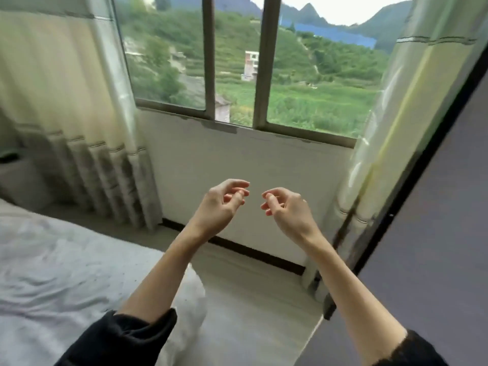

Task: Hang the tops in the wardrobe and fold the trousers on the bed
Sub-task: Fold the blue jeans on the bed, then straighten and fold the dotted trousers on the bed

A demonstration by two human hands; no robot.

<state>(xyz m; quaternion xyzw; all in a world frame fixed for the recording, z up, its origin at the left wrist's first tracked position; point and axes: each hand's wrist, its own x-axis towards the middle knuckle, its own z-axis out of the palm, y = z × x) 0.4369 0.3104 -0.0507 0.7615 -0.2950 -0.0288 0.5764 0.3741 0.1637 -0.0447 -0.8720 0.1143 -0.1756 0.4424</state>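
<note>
Both hands were up in front of the window wall, empty. Left hand (223,204) had fingers loosely curled, thumb near the fingertips, nothing pinched. Right hand (286,207) was same: relaxed curl, holding nothing. The two were near each other but apart, w/ a gap between the fingertips. Dark sleeves (137,336) were pushed up both forearms.

Task things: no tops and no trousers were visible anywhere in view. Bed (52,265) sat at left w/ pale grey bedding, its near-right corner under the left forearm; the part shown carried no garment. Dark grey panel (433,233) at the right edge was prob the wardrobe door or side, can't tell which, inside not seen. Window (264,67) ahead, curtains (66,101) on both sides, bare floor (250,299) below.

Stage, as a guess: between garments or before the first pick, can't say how much was done.

Handling, judged from the task only: tops and trousers should be soft, light, floppy, not fragile, will sag and bunch. Best to pinch tops at both shoulder seams so they hang flat for the hanger; take trousers by the waistband w/ two hands, lay flat on the bed, legs together, then fold. Thin fabric may slip from a loose pinch.
</note>
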